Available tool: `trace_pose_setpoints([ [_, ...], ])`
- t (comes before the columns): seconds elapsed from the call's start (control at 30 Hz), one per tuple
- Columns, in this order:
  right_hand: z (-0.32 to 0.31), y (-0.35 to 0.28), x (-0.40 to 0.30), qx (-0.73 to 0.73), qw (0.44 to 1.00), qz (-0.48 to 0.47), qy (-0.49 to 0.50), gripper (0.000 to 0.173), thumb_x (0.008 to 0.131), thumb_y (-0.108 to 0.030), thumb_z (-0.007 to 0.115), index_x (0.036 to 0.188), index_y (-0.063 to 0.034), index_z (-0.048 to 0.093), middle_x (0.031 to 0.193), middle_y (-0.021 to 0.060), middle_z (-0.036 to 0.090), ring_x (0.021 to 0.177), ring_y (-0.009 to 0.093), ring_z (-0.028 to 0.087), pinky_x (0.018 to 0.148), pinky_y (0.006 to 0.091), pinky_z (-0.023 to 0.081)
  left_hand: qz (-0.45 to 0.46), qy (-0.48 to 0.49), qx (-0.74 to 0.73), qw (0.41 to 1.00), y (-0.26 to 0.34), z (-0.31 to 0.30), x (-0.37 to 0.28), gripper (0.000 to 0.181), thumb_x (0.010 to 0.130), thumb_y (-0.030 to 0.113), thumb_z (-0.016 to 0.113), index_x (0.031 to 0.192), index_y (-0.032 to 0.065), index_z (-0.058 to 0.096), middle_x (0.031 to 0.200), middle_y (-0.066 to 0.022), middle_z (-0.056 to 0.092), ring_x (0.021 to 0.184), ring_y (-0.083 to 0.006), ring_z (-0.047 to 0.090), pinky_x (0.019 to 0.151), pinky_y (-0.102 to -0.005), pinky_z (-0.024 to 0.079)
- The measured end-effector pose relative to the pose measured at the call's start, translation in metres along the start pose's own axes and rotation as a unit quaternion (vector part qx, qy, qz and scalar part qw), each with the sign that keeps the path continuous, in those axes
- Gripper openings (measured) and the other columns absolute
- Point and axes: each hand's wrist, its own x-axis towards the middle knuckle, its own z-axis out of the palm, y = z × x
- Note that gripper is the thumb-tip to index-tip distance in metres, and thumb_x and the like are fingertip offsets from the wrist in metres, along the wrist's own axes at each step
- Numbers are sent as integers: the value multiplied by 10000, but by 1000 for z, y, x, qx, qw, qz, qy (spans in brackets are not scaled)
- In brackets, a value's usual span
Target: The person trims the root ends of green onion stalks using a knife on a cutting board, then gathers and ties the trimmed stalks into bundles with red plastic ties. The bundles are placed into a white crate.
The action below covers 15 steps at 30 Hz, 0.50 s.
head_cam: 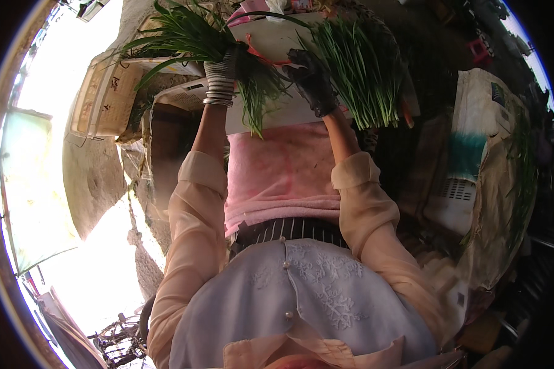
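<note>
My left hand (224, 69), in a dark glove with a striped cuff, grips a bunch of long flat green leaves (189, 34), possibly garlic chives. Its leaves spread to the upper left, and thinner ends (256, 104) hang toward me over a pale board (286, 108). A red tie (263, 57) runs from beside that bunch to the fingertips of my right hand (311, 85), in a black glove. The fingers are curled, and whether they pinch the tie is unclear. Just right of this hand lies a larger pile of similar green stalks (362, 74), their pale cut ends toward me.
A pink towel (281, 170) covers my lap below the board. Beige plastic crates (108, 99) stand at left, near an open box (173, 133). To the right are a white and teal sack (471, 138) and a perforated white crate (454, 198). Pink plastic (249, 10) lies beyond the board.
</note>
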Motion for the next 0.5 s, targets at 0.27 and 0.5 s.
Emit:
trace_pose_setpoints([
  [0.27,35,-25,-122,200,945,182,-183,701,701,-245,804,1242,44,464,1202,199,534,1130,321,503,973,368,413,-129,119,-280,944,75,-7,1,219,859,197,575,968,16,632,941,-86,651,853,-211,601,782,-327,495],
  [0.5,23,-57,-62,369,910,160,-100,671,703,-221,802,1241,5,470,1141,179,566,1034,295,524,926,364,414,-159,157,-336,915,146,7,-12,257,846,286,555,959,68,630,947,-72,640,893,-229,589,832,-373,477],
])
